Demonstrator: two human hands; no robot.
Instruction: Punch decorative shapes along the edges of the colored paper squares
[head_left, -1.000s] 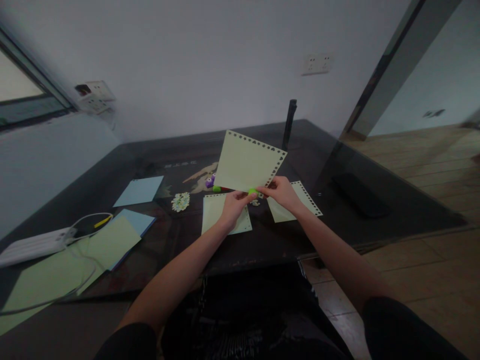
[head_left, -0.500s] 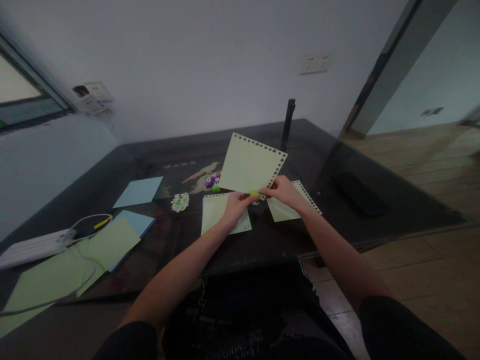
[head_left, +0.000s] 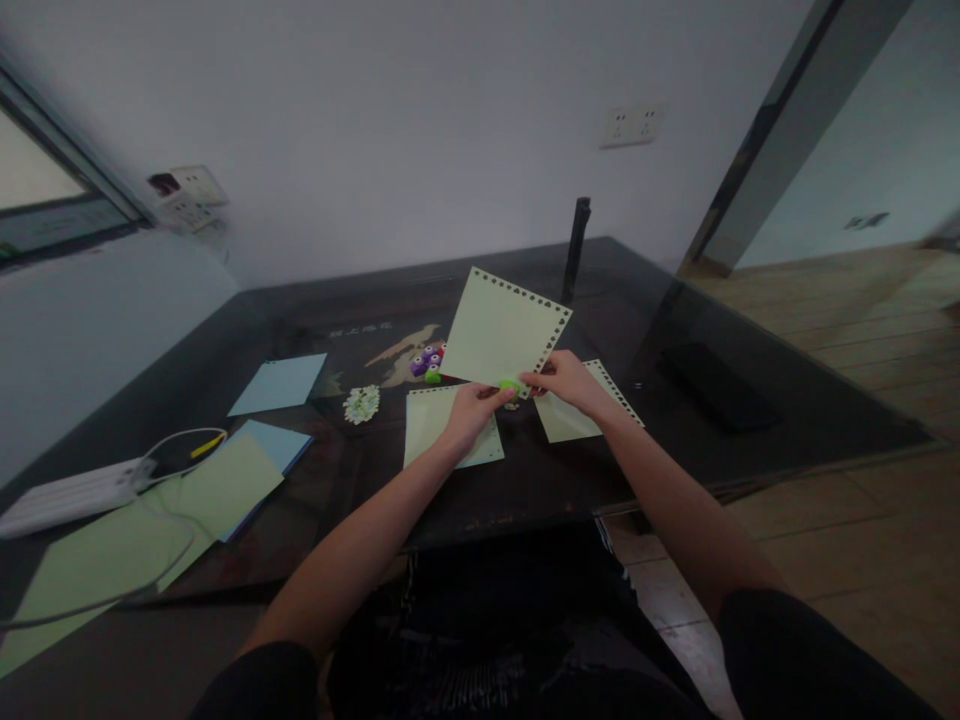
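Observation:
A pale green sheet of paper (head_left: 501,325) is held up tilted above the table, with small shapes punched along its top and right edges. At its bottom edge sits a small green craft punch (head_left: 510,386), pinched by my left hand (head_left: 474,410). My right hand (head_left: 561,380) grips the sheet's lower right corner, fingers closed beside the punch. Beneath my hands lie two more pale green sheets, a left one (head_left: 431,425) and a right one (head_left: 570,415), both with punched edges. Small punched-out bits (head_left: 513,406) show between them, partly hidden.
Several purple punches (head_left: 426,360) stand behind the left sheet, near a heap of paper cut-outs (head_left: 362,404). Blue paper (head_left: 279,384), stacked green paper (head_left: 232,480) and a white power strip (head_left: 75,495) with a cable lie left. A dark flat object (head_left: 716,388) lies right.
The held sheet has shifted very slightly to the right and tilted a little. My right fingers have edged slightly away from the green punch; my left hand stays on it.

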